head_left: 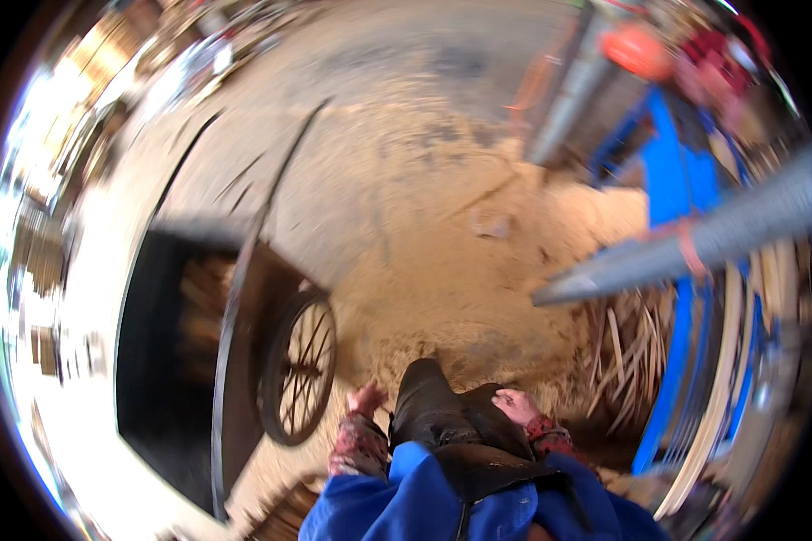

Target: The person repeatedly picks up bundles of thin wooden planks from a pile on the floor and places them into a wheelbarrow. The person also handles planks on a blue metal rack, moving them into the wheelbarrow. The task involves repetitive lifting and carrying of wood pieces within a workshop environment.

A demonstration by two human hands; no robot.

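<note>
- Left hand (367,398), loosely spread, nothing in it, lower centre, near the spoked wheel (300,369)!
- Right hand (517,406) against dark clothing (456,419); blurred, can't tell its grip.
- Cart (251,347), lower left: a careless swing could rap knuckles on it.

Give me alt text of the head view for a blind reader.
Blurred: a person's bare left hand and bare right hand, seemingly empty, are near dark-clothed legs. A dark spoke-wheeled handcart stands left; a blue frame and thin wooden strips are right.
</note>
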